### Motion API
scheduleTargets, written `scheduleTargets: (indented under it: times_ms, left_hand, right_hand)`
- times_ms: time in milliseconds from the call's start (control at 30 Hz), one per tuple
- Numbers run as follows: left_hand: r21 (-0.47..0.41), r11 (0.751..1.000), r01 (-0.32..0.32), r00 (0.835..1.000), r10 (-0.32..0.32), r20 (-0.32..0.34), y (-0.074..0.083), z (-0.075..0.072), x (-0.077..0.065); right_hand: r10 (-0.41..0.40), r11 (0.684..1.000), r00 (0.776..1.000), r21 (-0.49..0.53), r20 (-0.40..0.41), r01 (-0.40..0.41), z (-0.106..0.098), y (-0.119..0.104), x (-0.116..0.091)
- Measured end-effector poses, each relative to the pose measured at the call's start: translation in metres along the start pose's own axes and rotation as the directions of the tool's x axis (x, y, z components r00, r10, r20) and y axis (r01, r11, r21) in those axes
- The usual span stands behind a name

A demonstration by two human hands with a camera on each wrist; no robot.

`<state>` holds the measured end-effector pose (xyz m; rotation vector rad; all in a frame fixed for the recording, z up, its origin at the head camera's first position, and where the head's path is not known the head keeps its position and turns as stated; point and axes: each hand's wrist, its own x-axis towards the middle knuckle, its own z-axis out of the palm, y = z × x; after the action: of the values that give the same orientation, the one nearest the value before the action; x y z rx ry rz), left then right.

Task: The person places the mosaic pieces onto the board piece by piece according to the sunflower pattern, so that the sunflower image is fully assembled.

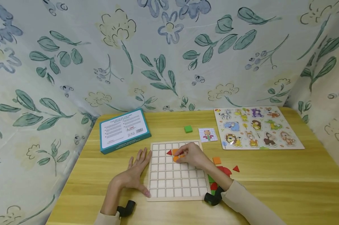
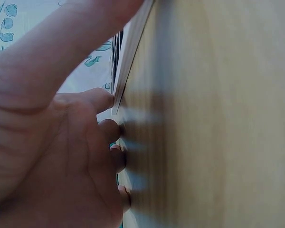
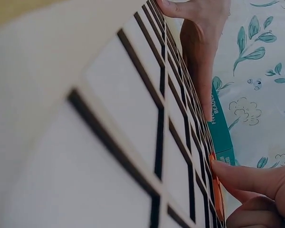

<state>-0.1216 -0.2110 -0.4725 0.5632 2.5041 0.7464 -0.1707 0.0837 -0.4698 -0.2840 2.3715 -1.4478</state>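
Note:
A wooden grid board (image 1: 169, 184) with white squares lies flat on the table. My left hand (image 1: 133, 175) has its fingers spread along the board's left edge, thumb near the lower left corner; the left wrist view shows this hand (image 2: 61, 156) from the palm side. Over the upper part of the board, my right hand (image 1: 193, 154) pinches an orange piece (image 1: 182, 155), partly hidden by its fingers. Beside it on the grid are a red triangle (image 1: 169, 152), an orange square (image 1: 175, 152) and a rounded orange piece (image 1: 175, 159). In the right wrist view the thumb (image 3: 247, 180) touches orange.
Red, green and orange pieces (image 1: 224, 170) lie right of the board, partly under the right forearm. Behind it are a green square block (image 1: 188, 129) and a pattern card (image 1: 207, 135). A teal box (image 1: 124, 129) is at back left, an animal puzzle (image 1: 258, 128) at back right.

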Motion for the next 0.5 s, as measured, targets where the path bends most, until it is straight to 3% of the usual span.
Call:
scheduleTargets:
  times_ms: [200,367,500]
  left_hand:
    - [0.006,1.0,-0.001,1.0,0.001,0.005,0.001,0.0,0.001]
    - [0.005,1.0,-0.01,1.0,0.01,0.009,0.002,-0.001,0.001]
    - [0.005,1.0,-0.011,1.0,0.011,0.005,0.001,-0.001,0.0]
  right_hand:
    - [-0.008,0.999,0.999,0.039,0.033,0.007,-0.011,0.004,-0.004]
    - [-0.016,1.0,0.999,0.006,0.043,0.016,-0.038,0.01,-0.017]
    - [0.023,0.999,0.999,-0.027,0.026,-0.022,-0.063,0.021,-0.032]
